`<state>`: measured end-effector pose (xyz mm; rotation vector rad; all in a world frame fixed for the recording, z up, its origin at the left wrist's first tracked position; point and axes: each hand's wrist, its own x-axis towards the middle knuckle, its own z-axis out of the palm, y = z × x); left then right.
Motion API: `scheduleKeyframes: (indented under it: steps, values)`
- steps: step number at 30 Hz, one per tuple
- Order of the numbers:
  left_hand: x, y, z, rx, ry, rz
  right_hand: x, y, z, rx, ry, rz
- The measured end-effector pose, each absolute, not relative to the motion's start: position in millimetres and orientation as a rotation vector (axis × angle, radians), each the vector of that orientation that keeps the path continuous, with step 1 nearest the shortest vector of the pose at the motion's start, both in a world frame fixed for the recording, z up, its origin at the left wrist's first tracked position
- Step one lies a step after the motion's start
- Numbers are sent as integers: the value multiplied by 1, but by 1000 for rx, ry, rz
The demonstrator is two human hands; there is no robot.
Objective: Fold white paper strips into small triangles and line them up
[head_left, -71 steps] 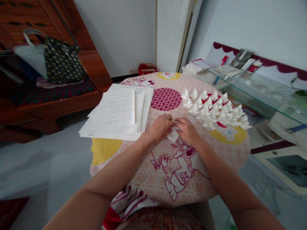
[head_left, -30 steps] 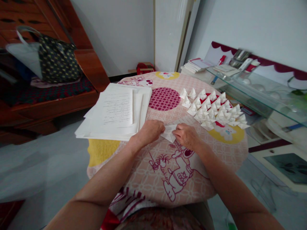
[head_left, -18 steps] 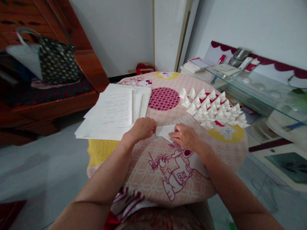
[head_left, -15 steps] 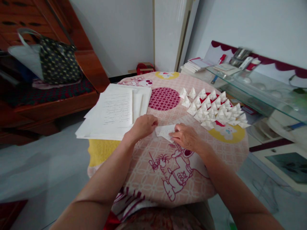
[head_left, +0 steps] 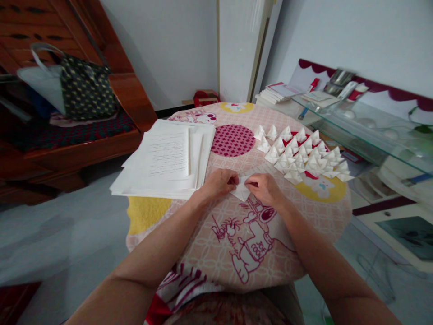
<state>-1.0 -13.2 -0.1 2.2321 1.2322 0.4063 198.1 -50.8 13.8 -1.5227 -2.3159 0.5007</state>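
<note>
I've got the small folded white paper (head_left: 242, 194) on the near side of the round magenta checked cloth patch (head_left: 233, 141), left hand (head_left: 219, 183) and right hand (head_left: 265, 187) pinching it from either side, fingers curled. Left of the patch: the loose white paper stack (head_left: 162, 155); right of it, pointed white paper shapes (head_left: 304, 155). I'd match the edges, then crease gently.

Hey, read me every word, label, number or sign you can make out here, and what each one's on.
"JOE COOL", slightly blurred: cartoon dog's shirt on the tablecloth.
Printed sheet atop the paper stack: lines too small to read.
Folded white paper: no readable text.
Nothing else is legible.
</note>
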Motion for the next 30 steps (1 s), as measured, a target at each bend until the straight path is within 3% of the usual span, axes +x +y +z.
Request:
scheduleKeyframes:
  steps: [6,15,30]
  values:
    - [-1,-21,17,2424,1220,276,187,-35,9,-1848,-1974,662]
    - [2,-32,24,2673,1196,42,185,-28,11,-1991,-1927,658]
    - [1,-30,23,2655,1213,62,233,-19,1,-2072,-1651,692]
